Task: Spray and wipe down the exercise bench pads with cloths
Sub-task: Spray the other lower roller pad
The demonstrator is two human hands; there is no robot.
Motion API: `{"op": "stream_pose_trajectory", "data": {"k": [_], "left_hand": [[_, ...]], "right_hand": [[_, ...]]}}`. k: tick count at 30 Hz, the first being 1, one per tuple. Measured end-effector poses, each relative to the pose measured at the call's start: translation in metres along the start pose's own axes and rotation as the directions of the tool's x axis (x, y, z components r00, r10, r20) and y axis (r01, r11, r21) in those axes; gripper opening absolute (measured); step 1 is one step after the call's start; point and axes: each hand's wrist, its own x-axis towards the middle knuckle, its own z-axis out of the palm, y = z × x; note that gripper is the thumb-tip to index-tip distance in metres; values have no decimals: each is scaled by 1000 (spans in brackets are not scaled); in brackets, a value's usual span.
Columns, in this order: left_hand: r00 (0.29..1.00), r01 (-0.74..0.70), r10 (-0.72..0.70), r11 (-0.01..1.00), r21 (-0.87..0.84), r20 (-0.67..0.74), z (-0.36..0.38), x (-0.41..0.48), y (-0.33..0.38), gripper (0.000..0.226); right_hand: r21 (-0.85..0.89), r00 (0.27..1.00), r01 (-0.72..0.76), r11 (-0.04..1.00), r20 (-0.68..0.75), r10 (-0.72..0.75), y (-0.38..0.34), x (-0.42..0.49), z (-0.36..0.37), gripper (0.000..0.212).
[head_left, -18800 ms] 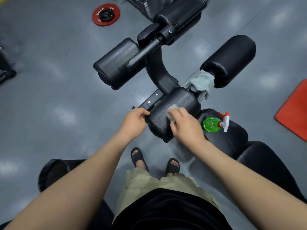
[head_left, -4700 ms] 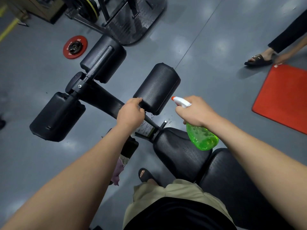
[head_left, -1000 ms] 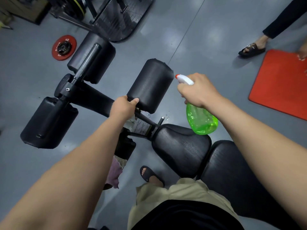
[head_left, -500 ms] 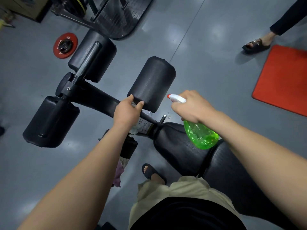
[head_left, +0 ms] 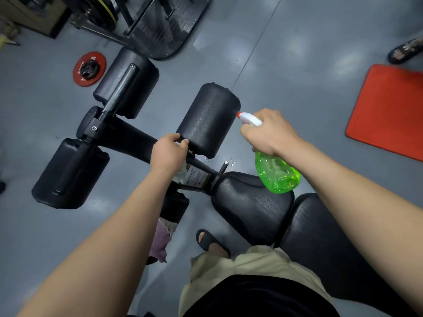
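My right hand grips a green spray bottle, its white nozzle pointing at the near black roller pad. My left hand holds the near end of that pad, with a pale cloth partly showing under the palm. Two more roller pads, one far and one left, sit on the bench's black frame. The black seat pad and the back pad lie below my right arm. A purple-grey cloth hangs from a lower pad beside my left forearm.
A red weight plate lies on the grey floor at the upper left. A red mat is at the right, with another person's sandalled foot beyond it. Dark gym equipment stands at the top.
My right hand has shifted the spray bottle slightly up and right, keeping the nozzle beside the near roller pad. My left hand still holds the pad's end.
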Motion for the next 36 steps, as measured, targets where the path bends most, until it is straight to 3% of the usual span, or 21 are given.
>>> {"op": "stream_pose_trajectory", "data": {"k": [6,10,13,17,22,26,29,33,36], "left_hand": [[998,-43,40,998,56,43,12,-11,-7,50],[991,-19,8,997,75,136,4,0,-1,36],[989,33,-36,999,19,145,-1,15,-5,64],[995,20,-18,1000,-16,100,-1,20,-10,47],[999,-32,31,999,-36,-18,3,1,-8,49],[996,-91,91,996,3,-17,11,-12,-11,52],[996,-90,89,995,39,17,11,-7,-14,58],[996,-70,67,995,64,51,6,1,-12,67],[997,-11,12,1000,-7,70,3,12,-13,64]], "right_hand": [[-80,979,68,994,195,-52,5,-17,30,27],[-82,992,-5,997,123,15,7,-17,25,28],[-44,999,-46,998,13,47,12,-9,13,28],[-12,997,-27,1000,-73,26,10,1,-2,32],[22,997,-44,999,-58,46,5,1,-8,42],[-17,996,26,1000,89,-24,9,-12,10,26],[-58,982,72,996,176,-61,12,-22,32,27],[-70,991,42,997,130,-33,12,-25,37,33],[-20,999,16,1000,36,-15,12,-18,27,31]]}}
